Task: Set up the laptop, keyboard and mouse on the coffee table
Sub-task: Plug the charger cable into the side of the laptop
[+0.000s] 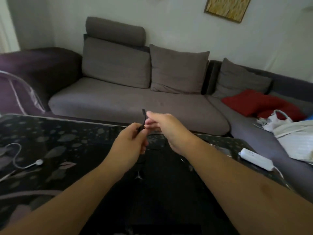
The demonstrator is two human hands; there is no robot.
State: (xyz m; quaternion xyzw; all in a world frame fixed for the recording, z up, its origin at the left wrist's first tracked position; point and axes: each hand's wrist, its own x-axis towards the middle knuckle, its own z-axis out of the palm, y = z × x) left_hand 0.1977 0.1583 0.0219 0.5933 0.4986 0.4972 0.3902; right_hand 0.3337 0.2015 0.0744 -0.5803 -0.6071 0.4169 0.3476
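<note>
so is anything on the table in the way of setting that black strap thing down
Nothing visible blocks it. The left hand pinches the black strap above the coffee table; the white power strip and white cable lie off to the sides.

dark strip [143, 118] unidentifiable, painting [227, 7] cropped

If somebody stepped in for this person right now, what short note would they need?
Left hand: grips a thin black strap or cable end, held up over the coffee table.
Right hand: fingers relaxed, just beside the strap; contact unclear.
A dark item lies on the table under the arms, too dim to identify. A white power strip lies at the right, a white cable at the left.
Done: nothing visibly set up.
Left: laptop, keyboard, mouse.
</note>
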